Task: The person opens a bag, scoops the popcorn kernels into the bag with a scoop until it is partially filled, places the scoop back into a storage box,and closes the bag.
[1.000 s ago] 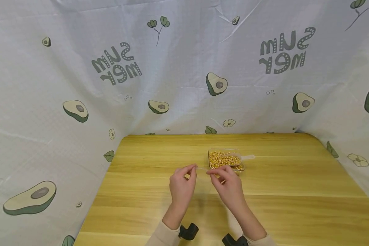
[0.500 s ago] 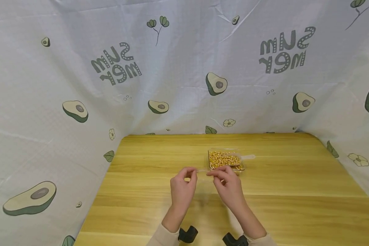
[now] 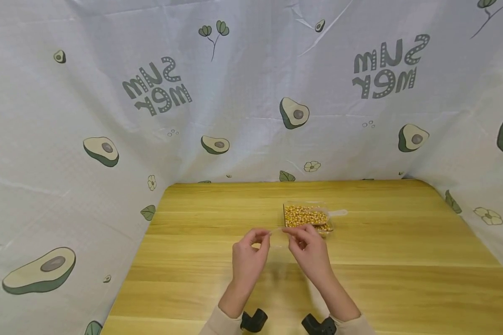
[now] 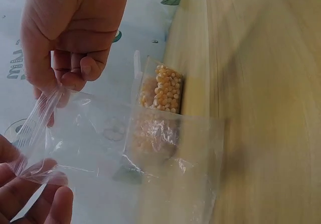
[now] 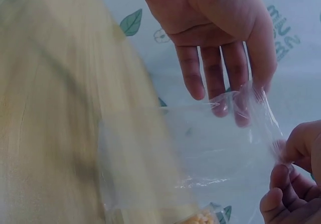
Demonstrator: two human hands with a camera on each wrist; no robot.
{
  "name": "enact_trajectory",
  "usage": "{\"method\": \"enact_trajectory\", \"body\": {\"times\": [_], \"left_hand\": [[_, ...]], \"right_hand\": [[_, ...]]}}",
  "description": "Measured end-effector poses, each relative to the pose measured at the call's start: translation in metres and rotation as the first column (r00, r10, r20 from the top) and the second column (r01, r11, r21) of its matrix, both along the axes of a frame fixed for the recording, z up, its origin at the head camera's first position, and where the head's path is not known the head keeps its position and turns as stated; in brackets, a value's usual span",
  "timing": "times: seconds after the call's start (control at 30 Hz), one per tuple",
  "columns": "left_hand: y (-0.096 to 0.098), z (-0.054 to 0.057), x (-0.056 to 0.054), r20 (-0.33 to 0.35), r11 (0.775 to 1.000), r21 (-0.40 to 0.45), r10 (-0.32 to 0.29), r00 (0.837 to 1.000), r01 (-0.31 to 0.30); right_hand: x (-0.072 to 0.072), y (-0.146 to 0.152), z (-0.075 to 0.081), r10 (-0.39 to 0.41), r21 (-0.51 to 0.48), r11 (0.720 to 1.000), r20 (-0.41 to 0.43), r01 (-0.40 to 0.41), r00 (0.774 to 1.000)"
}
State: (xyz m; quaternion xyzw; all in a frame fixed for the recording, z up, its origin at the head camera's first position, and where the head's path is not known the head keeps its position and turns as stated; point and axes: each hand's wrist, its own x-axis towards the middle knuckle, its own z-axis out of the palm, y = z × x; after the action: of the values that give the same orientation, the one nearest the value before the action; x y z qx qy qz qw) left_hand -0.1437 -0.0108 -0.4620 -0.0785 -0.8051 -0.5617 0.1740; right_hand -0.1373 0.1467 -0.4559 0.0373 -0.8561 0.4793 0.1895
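Observation:
Between my two hands hangs a clear plastic zip bag (image 4: 100, 148), held up over the table near the corn box. Fingers and thumb of my left hand (image 3: 249, 256) pinch one side of its mouth, and my right hand (image 3: 312, 253) pinches the other side. Ridged lines run along the mouth, where the film is gathered in folds. In the head view the bag is nearly see-through. Its body (image 5: 200, 153) hangs down flat and shows no contents. Some fingers of each hand lie behind the film.
Just beyond my right hand stands a clear rectangular box (image 3: 285, 216) of yellow corn kernels (image 3: 297, 215). A pale scoop (image 3: 338, 213) lies in it, handle out to the right. Underneath is a wooden table (image 3: 218, 204), enclosed by a white avocado-print curtain (image 3: 243, 93).
The hands have come slightly closer together, both still pinching the bag. Its top edge now bows upward between the fingertips. The corn box and scoop stay in place.

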Motion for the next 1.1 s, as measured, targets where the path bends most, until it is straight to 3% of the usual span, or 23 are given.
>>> {"method": "enact_trajectory", "body": {"times": [0.33,0.73,1.1], "left_hand": [[-0.007,0.007,-0.001,-0.054,0.999,-0.046,-0.02,0.998,0.017],[-0.008,-0.006,-0.001,-0.058,0.998,-0.059,-0.009,0.998,0.006],[-0.01,-0.008,-0.004,-0.077,0.99,-0.116,0.075,0.994,-0.084]], "right_hand": [[-0.003,-0.001,0.004,0.11,-0.034,0.993,-0.098,-0.113,0.989],[-0.009,0.001,-0.011,0.144,-0.144,0.98,0.023,-0.14,0.989],[-0.011,0.0,-0.018,0.179,-0.208,0.964,0.048,-0.166,0.983]]}}
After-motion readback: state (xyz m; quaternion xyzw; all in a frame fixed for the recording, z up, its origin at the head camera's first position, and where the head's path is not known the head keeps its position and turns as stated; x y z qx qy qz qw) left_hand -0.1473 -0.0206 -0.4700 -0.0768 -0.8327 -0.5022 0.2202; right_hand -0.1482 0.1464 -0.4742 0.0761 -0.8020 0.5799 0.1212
